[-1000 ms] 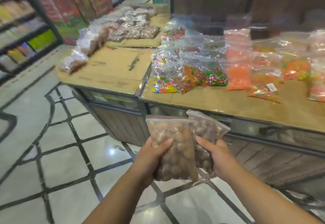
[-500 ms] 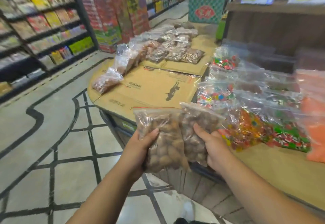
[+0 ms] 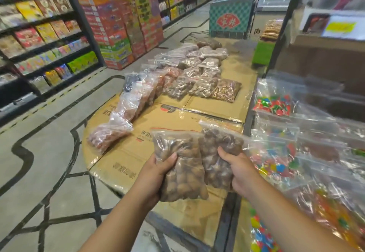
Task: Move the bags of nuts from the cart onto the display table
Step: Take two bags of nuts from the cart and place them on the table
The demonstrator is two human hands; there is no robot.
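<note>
Cardboard-covered display table (image 3: 126, 152) lying beneath. Left hand (image 3: 156, 174) curling round pale-nut bag (image 3: 181, 170), thumb on its front; darker-nut bag (image 3: 217, 158) touching alongside, right hand (image 3: 244, 174) gripping it. Both bags hanging over the table, seemingly clear of it. Candy bags (image 3: 276, 164) lying rightward.

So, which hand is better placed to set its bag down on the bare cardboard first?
Left, probably. The left hand holds its lighter bag of nuts over bare cardboard, near the row of nut bags. The right hand holds its darker bag closer to the candy bags.
</note>
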